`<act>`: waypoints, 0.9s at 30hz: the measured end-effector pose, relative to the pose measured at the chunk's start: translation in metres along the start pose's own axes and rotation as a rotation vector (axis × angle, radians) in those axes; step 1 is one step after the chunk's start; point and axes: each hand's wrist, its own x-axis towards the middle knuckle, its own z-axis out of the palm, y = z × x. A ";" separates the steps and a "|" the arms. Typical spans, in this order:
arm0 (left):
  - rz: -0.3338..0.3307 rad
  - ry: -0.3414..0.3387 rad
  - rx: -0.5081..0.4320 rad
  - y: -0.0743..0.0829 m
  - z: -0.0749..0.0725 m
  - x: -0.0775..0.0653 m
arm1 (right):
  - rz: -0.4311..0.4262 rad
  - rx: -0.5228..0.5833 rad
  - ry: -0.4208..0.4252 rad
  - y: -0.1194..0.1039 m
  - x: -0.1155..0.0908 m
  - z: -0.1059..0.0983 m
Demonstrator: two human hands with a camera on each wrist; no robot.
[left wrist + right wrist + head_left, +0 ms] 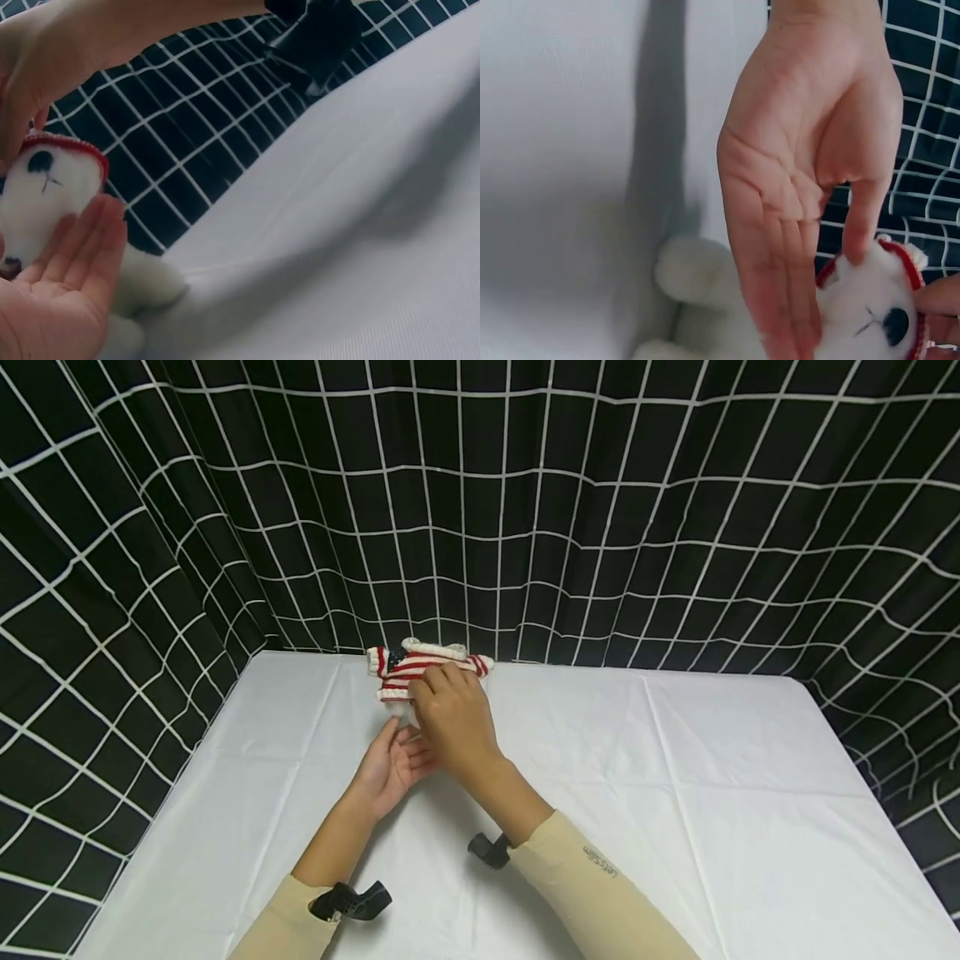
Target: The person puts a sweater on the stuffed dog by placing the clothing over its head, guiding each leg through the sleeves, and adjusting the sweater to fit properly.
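So, up by the far edge of the white tablecloth (pixel 585 735), both hands meet at a red-and-cream striped knitted sweater (pixel 420 670) (there's a navy patch on it, too) and a white plush bear (pixel 866 304). The right hand (pixel 457 714) comes in over the top, fingers bent, pinching the sweater by its red-edged hem. That hem sits round the top of the bear's head, and the black nose and stitched mouth show just clear of it!

Underneath, the left hand (pixel 393 768) lies palm up, fingers nearly straight against the bear below its face, thumb spread away and seemingly touching the head. Two stubby white limbs point back toward the person, low by the cloth.

It's tight at the back: in the head view the collar crosses the line of the far edge, with the black-and-white grid curtain (pixel 525 485) hanging just behind. To the right, the cloth runs wide to its side edge; the left strip is narrower. Nearer the person, there's room between the beige sleeves (pixel 600 893) and their black wrist mounts (pixel 367 903).
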 end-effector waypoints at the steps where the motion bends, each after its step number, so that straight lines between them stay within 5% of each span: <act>1: 0.001 -0.009 -0.014 0.000 0.000 0.000 | 0.000 -0.006 -0.011 -0.001 0.000 0.000; 8: 0.009 0.010 -0.095 -0.003 -0.001 0.005 | -0.118 -0.012 -0.111 -0.008 -0.015 -0.004; 15: 0.027 0.060 -0.160 -0.003 -0.002 0.010 | -0.215 -0.054 -0.117 -0.013 -0.038 -0.001; 21: 0.024 0.038 -0.164 -0.002 -0.002 0.008 | -0.185 0.012 -0.105 -0.013 -0.051 0.005; 27: 0.012 0.045 0.013 0.008 -0.012 0.005 | -0.027 0.313 0.017 0.002 -0.050 0.002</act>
